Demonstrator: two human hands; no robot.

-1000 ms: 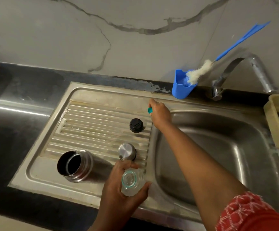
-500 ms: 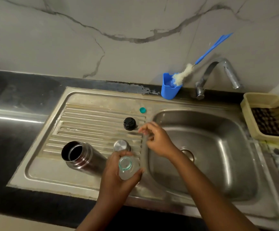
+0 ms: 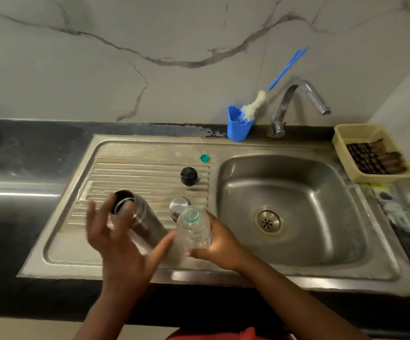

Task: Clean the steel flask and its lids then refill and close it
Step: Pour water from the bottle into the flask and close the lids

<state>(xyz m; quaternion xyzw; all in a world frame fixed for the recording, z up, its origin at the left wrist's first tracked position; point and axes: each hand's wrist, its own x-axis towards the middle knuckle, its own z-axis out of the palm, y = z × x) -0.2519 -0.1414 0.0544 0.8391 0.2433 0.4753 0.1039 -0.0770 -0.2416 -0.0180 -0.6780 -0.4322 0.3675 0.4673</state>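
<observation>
No readable text or labels

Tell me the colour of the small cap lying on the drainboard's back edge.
Teal green small cap, clearest in the head view.

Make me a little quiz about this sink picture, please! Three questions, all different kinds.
1. True or false: the steel flask has its lid on.
2. Which of the hands holds the clear plastic bottle? A) the left hand B) the right hand C) neither
3. Fill in the blank: the small teal cap lies on the draining board, just behind the ____ lid.

Key
1. False. Its mouth is open. The black lid and the steel cap sit on the draining board.
2. B. The right hand grips it; the left hand is spread open by the flask.
3. Black.
</observation>
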